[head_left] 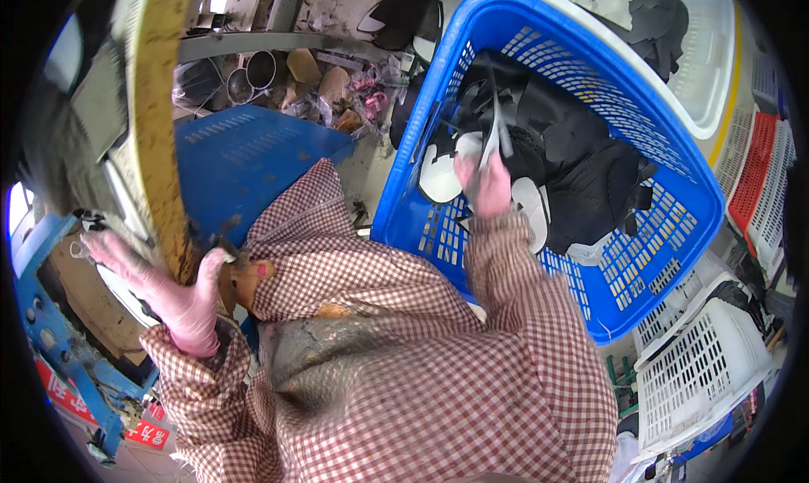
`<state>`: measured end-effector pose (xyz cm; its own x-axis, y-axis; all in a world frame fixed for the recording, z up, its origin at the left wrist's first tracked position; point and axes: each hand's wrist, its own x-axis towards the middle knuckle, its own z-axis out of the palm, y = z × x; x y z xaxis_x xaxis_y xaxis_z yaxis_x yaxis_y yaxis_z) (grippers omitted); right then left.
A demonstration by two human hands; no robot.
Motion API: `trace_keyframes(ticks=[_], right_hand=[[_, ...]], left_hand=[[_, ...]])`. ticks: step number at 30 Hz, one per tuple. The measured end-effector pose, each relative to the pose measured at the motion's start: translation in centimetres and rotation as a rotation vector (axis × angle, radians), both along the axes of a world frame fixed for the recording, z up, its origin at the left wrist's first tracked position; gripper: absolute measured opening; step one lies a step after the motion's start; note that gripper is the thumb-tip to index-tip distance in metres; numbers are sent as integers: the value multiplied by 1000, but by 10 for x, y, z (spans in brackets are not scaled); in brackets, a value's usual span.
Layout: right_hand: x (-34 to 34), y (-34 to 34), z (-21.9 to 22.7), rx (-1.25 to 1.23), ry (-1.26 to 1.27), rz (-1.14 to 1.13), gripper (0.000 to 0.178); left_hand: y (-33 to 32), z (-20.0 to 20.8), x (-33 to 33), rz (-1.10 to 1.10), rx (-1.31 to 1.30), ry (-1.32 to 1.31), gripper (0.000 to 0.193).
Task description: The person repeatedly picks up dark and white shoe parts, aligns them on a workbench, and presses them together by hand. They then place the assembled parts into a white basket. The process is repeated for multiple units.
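A thin pale piece (493, 139), seen nearly edge-on, is pinched in the right hand (486, 186), its long axis running up and away beyond the fingertips. Black pieces (581, 133) lie right of that grip, inside the surrounding blue basket (419, 137). Well apart leftward, the left hand (173, 296) is spread, thumb away from fingers.

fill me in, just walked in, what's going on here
The person's right hand is down in a blue basket, its grip closed on a thin, flat piece seen nearly edge-on. Black pieces and white pieces lie in the basket around it. The left hand is open beside a worn yellow edge; whether they touch is unclear.
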<state>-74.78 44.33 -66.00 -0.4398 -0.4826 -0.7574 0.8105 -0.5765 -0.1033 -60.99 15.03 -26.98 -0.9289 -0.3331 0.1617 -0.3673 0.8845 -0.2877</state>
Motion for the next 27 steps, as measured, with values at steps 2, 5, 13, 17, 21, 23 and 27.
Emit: trace_keyframes(ticks=[2, 5, 13, 17, 21, 23, 27], right_hand=[[20, 22, 76, -69, 260, 220, 38], [33, 37, 168, -104, 573, 803, 32], [83, -22, 289, -569, 1538, 1200, 32], [133, -62, 294, -782, 1799, 1160, 29], [155, -100, 295, -1001, 1903, 1186, 27], [148, -113, 299, -933, 2050, 1055, 26], [111, -105, 289, -636, 2098, 1136, 23]], left_hand=[[13, 2, -7, -61, -91, 7, 113], [49, 19, -11, -245, 638, 35, 128], [121, 20, 64, 625, 1652, 1075, 126], [108, 36, 131, 834, 2221, 1238, 81], [86, 75, 199, 713, 1548, 1307, 29], [38, 93, 233, 719, 1221, 1305, 31], [-86, 87, 284, 705, 622, 1051, 50]])
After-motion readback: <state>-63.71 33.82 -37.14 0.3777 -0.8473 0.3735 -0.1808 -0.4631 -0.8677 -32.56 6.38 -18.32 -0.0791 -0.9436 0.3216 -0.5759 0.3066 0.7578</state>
